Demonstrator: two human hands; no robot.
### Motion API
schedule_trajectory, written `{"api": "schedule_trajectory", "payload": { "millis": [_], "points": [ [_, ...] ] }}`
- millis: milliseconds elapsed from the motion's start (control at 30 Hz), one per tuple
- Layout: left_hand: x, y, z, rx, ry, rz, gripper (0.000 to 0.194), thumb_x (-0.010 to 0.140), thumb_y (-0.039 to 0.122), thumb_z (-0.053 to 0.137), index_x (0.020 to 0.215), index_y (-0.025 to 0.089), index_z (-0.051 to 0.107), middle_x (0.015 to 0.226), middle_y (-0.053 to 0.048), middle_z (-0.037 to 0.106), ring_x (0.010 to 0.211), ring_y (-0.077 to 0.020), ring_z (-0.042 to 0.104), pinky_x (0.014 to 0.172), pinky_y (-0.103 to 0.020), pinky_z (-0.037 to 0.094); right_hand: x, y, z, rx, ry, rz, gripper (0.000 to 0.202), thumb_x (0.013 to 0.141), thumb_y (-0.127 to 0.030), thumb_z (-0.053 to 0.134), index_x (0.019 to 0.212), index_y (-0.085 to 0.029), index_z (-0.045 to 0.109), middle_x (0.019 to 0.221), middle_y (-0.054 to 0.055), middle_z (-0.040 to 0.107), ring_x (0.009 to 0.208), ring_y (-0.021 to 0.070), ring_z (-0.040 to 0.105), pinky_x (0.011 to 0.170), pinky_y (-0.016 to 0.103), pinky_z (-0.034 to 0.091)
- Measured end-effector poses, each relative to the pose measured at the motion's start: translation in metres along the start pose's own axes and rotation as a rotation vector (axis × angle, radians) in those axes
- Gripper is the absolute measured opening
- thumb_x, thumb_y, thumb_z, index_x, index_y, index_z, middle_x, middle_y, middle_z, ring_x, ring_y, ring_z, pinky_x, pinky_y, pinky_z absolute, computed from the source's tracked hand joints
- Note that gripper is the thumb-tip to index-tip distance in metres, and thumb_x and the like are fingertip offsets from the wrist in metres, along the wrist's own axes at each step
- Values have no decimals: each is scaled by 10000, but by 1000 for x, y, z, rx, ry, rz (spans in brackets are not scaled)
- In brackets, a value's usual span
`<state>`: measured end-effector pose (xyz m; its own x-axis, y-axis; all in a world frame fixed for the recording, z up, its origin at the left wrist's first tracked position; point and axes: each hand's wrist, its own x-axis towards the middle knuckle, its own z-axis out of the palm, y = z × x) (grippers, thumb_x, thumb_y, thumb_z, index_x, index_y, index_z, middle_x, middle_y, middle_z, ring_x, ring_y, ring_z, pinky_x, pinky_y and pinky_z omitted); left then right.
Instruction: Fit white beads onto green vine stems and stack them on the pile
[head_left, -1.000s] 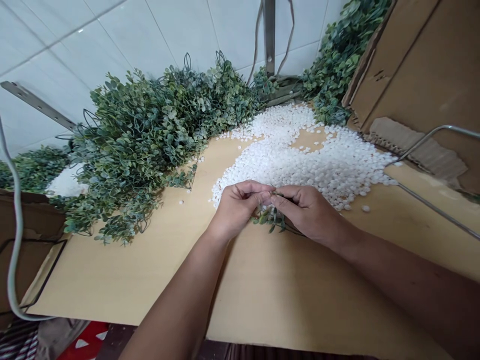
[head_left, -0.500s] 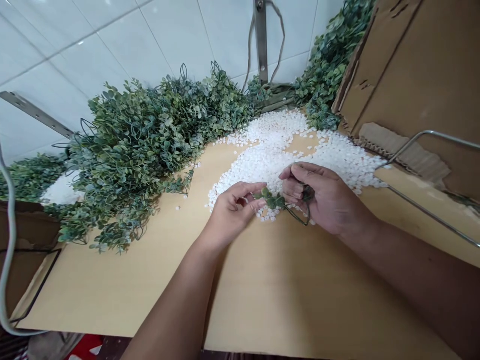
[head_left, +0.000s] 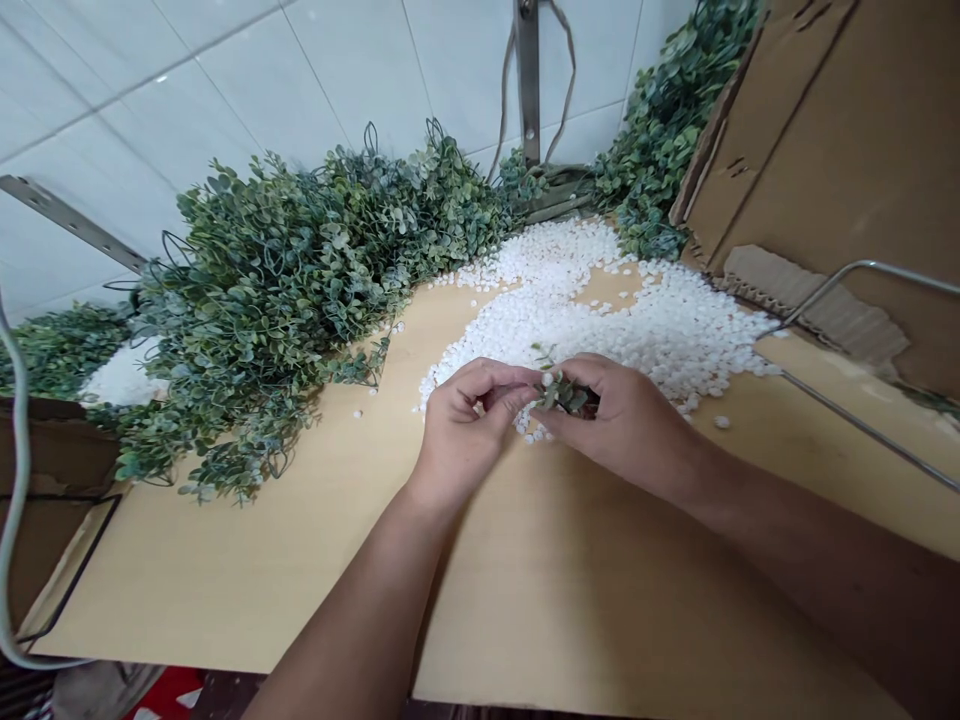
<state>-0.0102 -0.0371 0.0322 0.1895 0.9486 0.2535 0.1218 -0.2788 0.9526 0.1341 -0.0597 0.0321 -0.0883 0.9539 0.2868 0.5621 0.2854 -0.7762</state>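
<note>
Between my hands is a small artificial leaf sprig (head_left: 564, 393) with green leaves. My left hand (head_left: 472, 410) pinches its left end between thumb and forefinger. From the other side, my right hand (head_left: 619, 405) closes around the sprig, fingers partly hidden behind it. A small white bead-like piece (head_left: 547, 379) shows at the leaves by the fingertips. Just behind both hands spreads a heap of small white plastic pieces (head_left: 555, 320) on the wooden table (head_left: 510, 580).
A large pile of artificial greenery (head_left: 300, 270) lies on the left. More greenery (head_left: 667, 140) stands at the back right beside a cardboard box (head_left: 840, 150). A metal rod (head_left: 870, 425) juts in at the right. Another cardboard box (head_left: 52, 470) sits at the left edge.
My right hand has moved in and down to meet my left hand, now holding the sprig with it. A loose white piece now lies on the table right of the right hand.
</note>
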Motion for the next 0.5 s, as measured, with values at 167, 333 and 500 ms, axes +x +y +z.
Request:
{"api": "schedule_trajectory", "payload": {
  "millis": [167, 333, 500],
  "points": [
    [1, 3, -4, -69, -29, 7, 78, 703, 217, 679, 764, 198, 724, 766, -26, 676, 740, -125, 590, 700, -227, 451, 2, 2, -4, 83, -12, -10, 231, 755, -226, 536, 551, -180, 437, 604, -17, 388, 586, 116, 407, 539, 250, 317],
    [4, 4, -9, -105, -63, 4, 90, 703, 269, 685, 725, 190, 722, 738, -25, 676, 715, -120, 594, 690, -226, 462, 1, 3, -4, 44, 15, -11, 202, 762, -224, 538, 578, -166, 480, 695, 26, 468, 733, 161, 465, 680, 296, 367],
    [3, 6, -8, -55, -28, 20, 102, 676, 271, 707, 735, 190, 725, 736, -32, 672, 679, -124, 583, 667, -237, 462, 2, 4, -4, 22, 41, -49, 231, 760, -201, 514, 555, -182, 412, 619, 1, 440, 663, 139, 442, 626, 275, 348]
  ]
}}
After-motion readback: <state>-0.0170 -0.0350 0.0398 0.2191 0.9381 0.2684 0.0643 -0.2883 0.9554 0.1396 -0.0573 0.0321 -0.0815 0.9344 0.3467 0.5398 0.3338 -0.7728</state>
